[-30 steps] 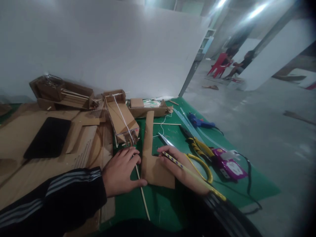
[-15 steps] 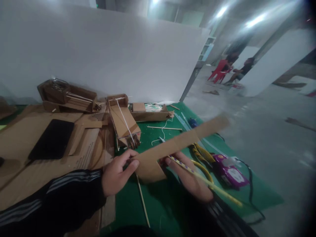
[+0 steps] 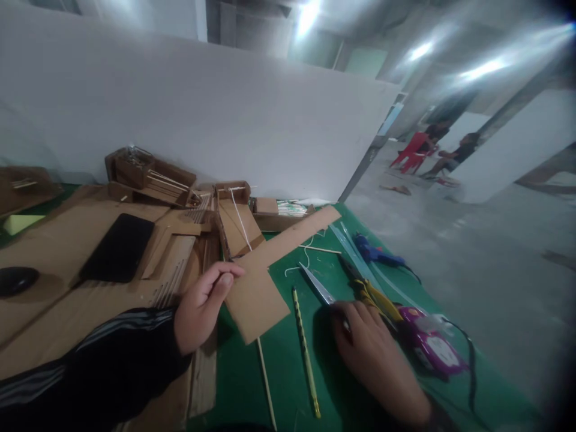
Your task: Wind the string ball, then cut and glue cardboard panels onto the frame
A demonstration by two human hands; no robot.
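My left hand (image 3: 204,306) is closed, pinching an L-shaped piece of cardboard (image 3: 261,303) between thumb and fingers; its long strip points up to the right. Closed over the handles of a pair of scissors (image 3: 318,286), my right hand (image 3: 373,354) is low over the green tabletop, and the blades point away to the upper left. A yellow patterned pencil (image 3: 305,354) lies between the hands. Below the cardboard a thin wooden stick (image 3: 265,384) shows, its upper end hidden. Yellow-handled pliers (image 3: 373,294) are just beyond my right hand.
A purple tape measure (image 3: 434,342) and a blue glue gun (image 3: 378,251) are on the right. Cardboard constructions (image 3: 153,180) stand along the white partition (image 3: 189,108). At left, a black tablet-like slab (image 3: 117,247) and a mouse (image 3: 17,281) rest on cardboard sheets. Two people sit far back.
My right hand has let go of the pencil, now on the green surface, and taken hold of the scissors. The cardboard has shifted left and tilted up in my left hand.
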